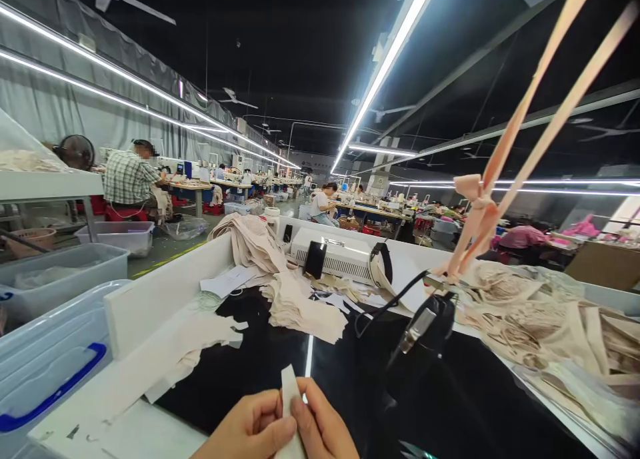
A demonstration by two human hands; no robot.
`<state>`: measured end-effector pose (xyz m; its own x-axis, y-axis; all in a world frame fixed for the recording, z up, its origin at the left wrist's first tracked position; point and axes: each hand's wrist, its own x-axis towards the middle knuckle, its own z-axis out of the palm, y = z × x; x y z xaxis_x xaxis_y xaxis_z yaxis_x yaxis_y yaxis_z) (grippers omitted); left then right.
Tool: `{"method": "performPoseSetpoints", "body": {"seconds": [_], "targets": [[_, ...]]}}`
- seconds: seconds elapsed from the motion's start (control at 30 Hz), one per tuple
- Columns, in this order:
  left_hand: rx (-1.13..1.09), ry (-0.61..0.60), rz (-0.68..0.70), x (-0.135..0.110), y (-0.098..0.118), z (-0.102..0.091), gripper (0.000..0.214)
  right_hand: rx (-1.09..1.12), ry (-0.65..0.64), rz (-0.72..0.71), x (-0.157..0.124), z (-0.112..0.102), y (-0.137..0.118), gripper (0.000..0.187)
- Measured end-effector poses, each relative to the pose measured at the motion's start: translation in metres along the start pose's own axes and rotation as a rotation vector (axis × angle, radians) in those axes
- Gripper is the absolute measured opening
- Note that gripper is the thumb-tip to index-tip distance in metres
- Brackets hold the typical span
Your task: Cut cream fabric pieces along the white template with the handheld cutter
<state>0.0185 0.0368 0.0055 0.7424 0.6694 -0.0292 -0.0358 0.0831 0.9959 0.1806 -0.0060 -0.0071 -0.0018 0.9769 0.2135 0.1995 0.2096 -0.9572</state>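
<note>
Low in the middle of the head view, my left hand [255, 422] and my right hand [323, 422] are side by side with fingers closed. Both pinch one narrow cream fabric strip [289, 382], whose upper end sticks up between them. Beneath the hands is a glossy black work surface [350, 372]. Beyond them lies a stack of beige cut fabric pieces [305, 309]. More pale cut pieces [195, 342] rest at the left. To the right, a black-handled tool with a metal part [420, 329] hangs from peach fabric ties [483, 206].
A white machine [333, 252] and a dark phone-like object [315, 259] stand at the back. Beige garments [560, 319] are heaped at the right. Clear plastic bins [60, 352] stand at the left. Scissors-like blades [416, 451] show at the bottom edge. Other people [130, 176] sit at machines farther off.
</note>
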Motion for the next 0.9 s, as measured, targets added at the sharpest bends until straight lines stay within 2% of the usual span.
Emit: {"method": "performPoseSetpoints", "body": {"seconds": [0.13, 0.2, 0.33, 0.47, 0.53, 0.63, 0.73, 0.83, 0.9], "targets": [[0.074, 0.180, 0.017, 0.013, 0.008, -0.013, 0.066, 0.138, -0.103, 0.118, 0.021, -0.004, 0.013, 0.072], [0.116, 0.271, 0.031, 0.021, 0.016, -0.021, 0.067, 0.130, -0.156, 0.173, 0.029, -0.012, 0.024, 0.081], [0.234, 0.371, 0.032, 0.036, 0.035, -0.043, 0.064, 0.044, -0.153, 0.199, 0.043, -0.034, 0.040, 0.072], [0.304, 0.416, 0.048, 0.058, 0.055, -0.067, 0.061, 0.000, -0.042, 0.182, 0.063, -0.062, 0.044, 0.054], [0.337, 0.432, 0.053, 0.076, 0.065, -0.077, 0.058, -0.006, 0.045, 0.166, 0.076, -0.077, 0.042, 0.051], [0.387, 0.457, 0.052, 0.111, 0.080, -0.089, 0.048, -0.002, 0.195, 0.162, 0.099, -0.099, 0.038, 0.053], [0.433, 0.497, 0.041, 0.152, 0.093, -0.099, 0.028, -0.012, 0.313, 0.150, 0.125, -0.117, 0.038, 0.053], [0.470, 0.524, -0.014, 0.186, 0.095, -0.109, 0.027, -0.070, 0.410, 0.119, 0.150, -0.129, 0.045, 0.043], [0.488, 0.531, -0.056, 0.200, 0.089, -0.115, 0.031, -0.142, 0.444, 0.111, 0.163, -0.134, 0.053, 0.036]]}}
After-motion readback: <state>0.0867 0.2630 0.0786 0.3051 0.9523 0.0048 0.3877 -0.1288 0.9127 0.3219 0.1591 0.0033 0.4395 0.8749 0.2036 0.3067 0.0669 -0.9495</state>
